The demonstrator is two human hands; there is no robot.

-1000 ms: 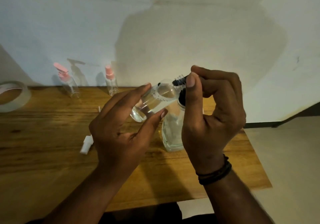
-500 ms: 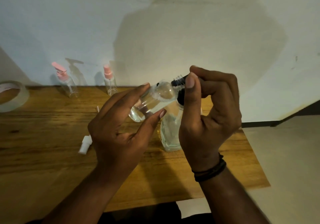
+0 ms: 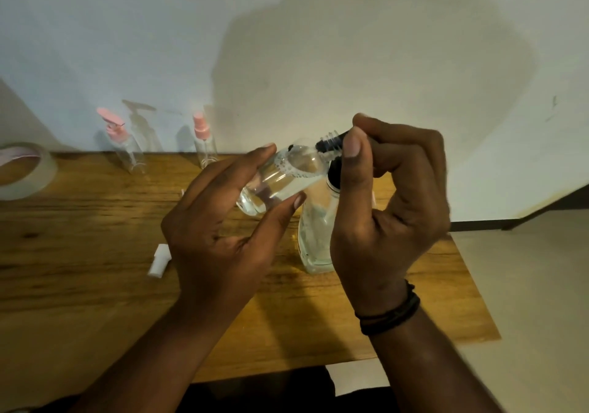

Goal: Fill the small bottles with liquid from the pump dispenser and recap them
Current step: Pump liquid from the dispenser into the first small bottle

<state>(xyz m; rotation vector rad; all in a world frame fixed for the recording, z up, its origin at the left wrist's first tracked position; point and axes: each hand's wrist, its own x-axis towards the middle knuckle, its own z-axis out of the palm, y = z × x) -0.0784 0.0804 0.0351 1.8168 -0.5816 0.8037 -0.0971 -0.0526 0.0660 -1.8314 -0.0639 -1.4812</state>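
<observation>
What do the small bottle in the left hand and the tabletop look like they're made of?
Small bottle: clear, glossy, probably plastic, though glass can't be ruled out; the liquid and the fingers of the left hand show through it, and its neck is threaded. Tabletop: wood or wood-look laminate, brown with visible grain streaks and a dull sheen.

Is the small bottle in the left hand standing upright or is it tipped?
Tipped. The small bottle lies slanted in the left hand, its neck raised toward the right hand, and the liquid inside pools toward its base.
</observation>
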